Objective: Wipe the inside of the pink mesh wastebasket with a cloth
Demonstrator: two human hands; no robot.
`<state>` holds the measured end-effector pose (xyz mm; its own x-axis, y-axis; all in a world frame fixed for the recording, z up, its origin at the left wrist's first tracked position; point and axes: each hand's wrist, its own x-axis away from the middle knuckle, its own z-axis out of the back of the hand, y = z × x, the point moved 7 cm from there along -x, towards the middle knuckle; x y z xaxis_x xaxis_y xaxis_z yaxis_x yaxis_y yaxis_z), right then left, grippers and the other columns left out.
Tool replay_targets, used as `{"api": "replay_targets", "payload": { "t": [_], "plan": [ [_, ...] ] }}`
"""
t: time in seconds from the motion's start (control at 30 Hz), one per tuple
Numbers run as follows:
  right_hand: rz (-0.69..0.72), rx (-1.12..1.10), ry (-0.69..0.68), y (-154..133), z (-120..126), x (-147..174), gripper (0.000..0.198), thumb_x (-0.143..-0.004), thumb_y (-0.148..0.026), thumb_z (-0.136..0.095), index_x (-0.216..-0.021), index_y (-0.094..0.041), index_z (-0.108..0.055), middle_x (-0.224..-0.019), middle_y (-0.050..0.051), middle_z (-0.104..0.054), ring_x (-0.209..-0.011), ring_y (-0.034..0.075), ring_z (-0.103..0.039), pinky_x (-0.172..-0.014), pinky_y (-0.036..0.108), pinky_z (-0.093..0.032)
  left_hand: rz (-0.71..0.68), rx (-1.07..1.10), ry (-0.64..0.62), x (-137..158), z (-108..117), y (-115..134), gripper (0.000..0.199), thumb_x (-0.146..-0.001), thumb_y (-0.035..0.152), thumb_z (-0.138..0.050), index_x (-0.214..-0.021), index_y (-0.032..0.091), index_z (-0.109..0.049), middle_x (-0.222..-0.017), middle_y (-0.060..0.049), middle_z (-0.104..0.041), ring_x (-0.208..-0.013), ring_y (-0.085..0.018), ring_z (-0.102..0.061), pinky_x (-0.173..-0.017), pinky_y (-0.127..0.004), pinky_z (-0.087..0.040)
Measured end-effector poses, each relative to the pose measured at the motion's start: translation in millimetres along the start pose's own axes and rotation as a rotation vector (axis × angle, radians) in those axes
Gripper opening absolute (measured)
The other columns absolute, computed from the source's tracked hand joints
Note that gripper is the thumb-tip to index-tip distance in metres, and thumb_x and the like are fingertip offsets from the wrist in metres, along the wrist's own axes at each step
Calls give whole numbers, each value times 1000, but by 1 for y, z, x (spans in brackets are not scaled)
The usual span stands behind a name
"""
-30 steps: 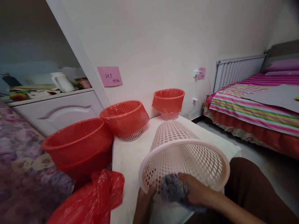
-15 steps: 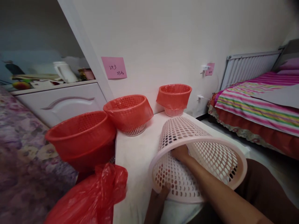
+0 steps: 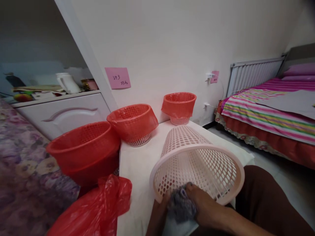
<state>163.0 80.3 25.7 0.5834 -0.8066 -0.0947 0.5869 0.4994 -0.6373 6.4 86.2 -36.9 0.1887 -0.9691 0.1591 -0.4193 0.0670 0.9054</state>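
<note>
A pale pink perforated basket (image 3: pixel 197 157) lies on its side on the white table (image 3: pixel 137 167), its mouth facing me. My right hand (image 3: pixel 206 209) presses a grey cloth (image 3: pixel 180 205) against the basket's lower rim. My left hand (image 3: pixel 159 209) grips the same rim from below, just left of the cloth. A crumpled red plastic bag (image 3: pixel 95 209) lies at the table's near left corner.
Three baskets lined with red bags stand along the wall: a near one (image 3: pixel 83 150), a middle one (image 3: pixel 133 123) and a far one (image 3: pixel 179 105). A striped bed (image 3: pixel 270 114) and a radiator (image 3: pixel 253 73) are at the right. A white cabinet (image 3: pixel 64 113) is at left.
My right hand reached deep inside the basket half a second ago; it has drawn back to the rim with the grey cloth. The left hand has stayed on the rim.
</note>
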Motion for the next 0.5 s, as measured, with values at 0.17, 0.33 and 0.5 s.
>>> {"api": "replay_targets", "payload": {
  "t": [0.17, 0.33, 0.5],
  "plan": [
    [-18, -115, 151, 5, 39, -10, 47, -52, -6, -58, -97, -17, -63, -99, 8, -69, -93, 24, -65, -83, 30, -50, 66, 18, 12, 3, 11, 11, 81, -67, 45, -74, -136, 17, -44, -123, -16, -66, -121, -34, -56, -103, -48, -43],
    [-119, -4, 431, 36, 71, -84, 39, -70, -15, -58, -109, -20, -60, -115, 8, -63, -114, 25, -53, -102, 38, -38, 100, 63, 15, 4, 10, -5, 92, -55, 39, -83, -135, 17, -43, -131, -16, -61, -121, -32, -56, -101, -44, -46],
    [-301, 66, 452, 76, 46, -131, 37, -77, -13, -60, -114, -18, -59, -124, 13, -58, -121, 29, -48, -105, 48, -33, 99, 4, 17, -1, 10, -26, 87, -49, 40, -86, -126, 16, -54, -130, -17, -61, -125, -36, -52, -105, -49, -43]
  ]
}}
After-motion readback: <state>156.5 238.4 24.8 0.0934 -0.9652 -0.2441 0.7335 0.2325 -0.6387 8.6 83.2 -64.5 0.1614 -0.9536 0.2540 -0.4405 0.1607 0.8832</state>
